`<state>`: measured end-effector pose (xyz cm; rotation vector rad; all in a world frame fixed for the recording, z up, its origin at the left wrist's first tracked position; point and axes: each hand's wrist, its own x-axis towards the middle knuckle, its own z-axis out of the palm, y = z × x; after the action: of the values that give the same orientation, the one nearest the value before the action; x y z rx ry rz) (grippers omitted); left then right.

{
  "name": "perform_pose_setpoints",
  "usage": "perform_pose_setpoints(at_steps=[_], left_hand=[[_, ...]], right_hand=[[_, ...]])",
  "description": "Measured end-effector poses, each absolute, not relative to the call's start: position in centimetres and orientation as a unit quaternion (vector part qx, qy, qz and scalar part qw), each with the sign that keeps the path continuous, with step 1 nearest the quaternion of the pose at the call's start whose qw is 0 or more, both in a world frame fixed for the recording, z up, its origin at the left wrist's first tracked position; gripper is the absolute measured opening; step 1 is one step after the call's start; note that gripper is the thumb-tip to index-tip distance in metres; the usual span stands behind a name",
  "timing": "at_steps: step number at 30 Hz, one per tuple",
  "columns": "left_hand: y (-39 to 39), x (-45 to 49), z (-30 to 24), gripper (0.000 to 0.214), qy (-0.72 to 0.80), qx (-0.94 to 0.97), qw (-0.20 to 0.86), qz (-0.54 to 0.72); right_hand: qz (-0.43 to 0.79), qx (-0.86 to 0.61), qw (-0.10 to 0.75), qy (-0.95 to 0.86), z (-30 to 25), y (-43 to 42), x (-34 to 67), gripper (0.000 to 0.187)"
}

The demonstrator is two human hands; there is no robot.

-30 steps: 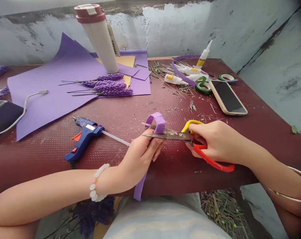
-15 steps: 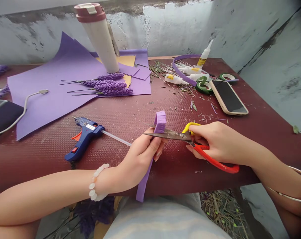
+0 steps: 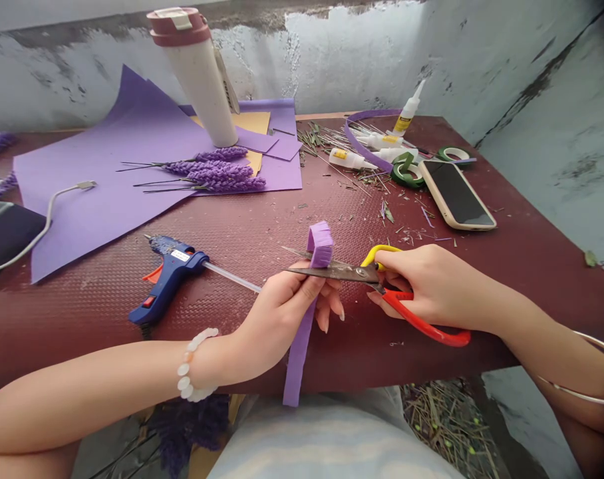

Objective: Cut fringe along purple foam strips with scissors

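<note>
Between thumb and fingers, my left hand (image 3: 292, 296) pinches a purple paper strip (image 3: 298, 359). Its upper end curls over above the fingers and has a row of small cuts, while the plain tail hangs down past the table's front edge. My right hand (image 3: 432, 286) grips a pair of scissors (image 3: 349, 271) with one yellow and one red handle loop. Their blades are a little apart and lie on either side of the strip, just above my left fingertips. A blue hot glue gun (image 3: 175, 269) rests on the table left of my left hand, a clear glue stick in its back.
Purple sheets (image 3: 87, 159) lie at the back left under a tumbler (image 3: 202, 80) and several purple flower stems (image 3: 217, 173). Toward the back right are a phone (image 3: 457, 194), glue bottles (image 3: 350, 159), green tape (image 3: 408, 174) and scraps. A white cable (image 3: 57, 199) lies at left.
The scissor blades have opened slightly around the strip. Some left fingers have spread, and the strip's hanging tail has swung a little to the right.
</note>
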<state>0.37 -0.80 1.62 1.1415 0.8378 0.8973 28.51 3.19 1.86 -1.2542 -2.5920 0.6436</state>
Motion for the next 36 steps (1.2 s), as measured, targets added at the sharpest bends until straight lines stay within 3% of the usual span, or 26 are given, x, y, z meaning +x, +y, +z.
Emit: perform_pose_setpoints(at_steps=[5,10,17,25,31,36], left_hand=[[-0.9,0.4,1.7,0.044,0.360,0.506,0.676,0.397],[-1.0,0.5,2.0,0.046,0.368,0.506,0.675,0.391],[-1.0,0.5,1.9,0.048,0.364,0.510,0.672,0.394],[-1.0,0.6,1.6,0.053,0.337,0.462,0.704,0.421],[-1.0,0.9,1.6,0.055,0.341,0.466,0.708,0.406],[-1.0,0.9,1.7,0.058,0.345,0.474,0.705,0.400]], right_hand=[[0.251,-0.417,0.095,-0.868,2.2,3.2,28.7,0.033],[0.276,-0.410,0.089,-0.865,2.6,3.2,28.8,0.022],[0.218,-0.418,0.088,-0.877,2.2,3.1,28.9,0.018],[0.233,-0.418,0.094,-0.873,2.3,3.3,28.9,0.020],[0.253,-0.426,0.096,-0.863,3.0,3.0,28.4,0.034],[0.230,-0.425,0.105,-0.869,2.5,3.2,28.5,0.030]])
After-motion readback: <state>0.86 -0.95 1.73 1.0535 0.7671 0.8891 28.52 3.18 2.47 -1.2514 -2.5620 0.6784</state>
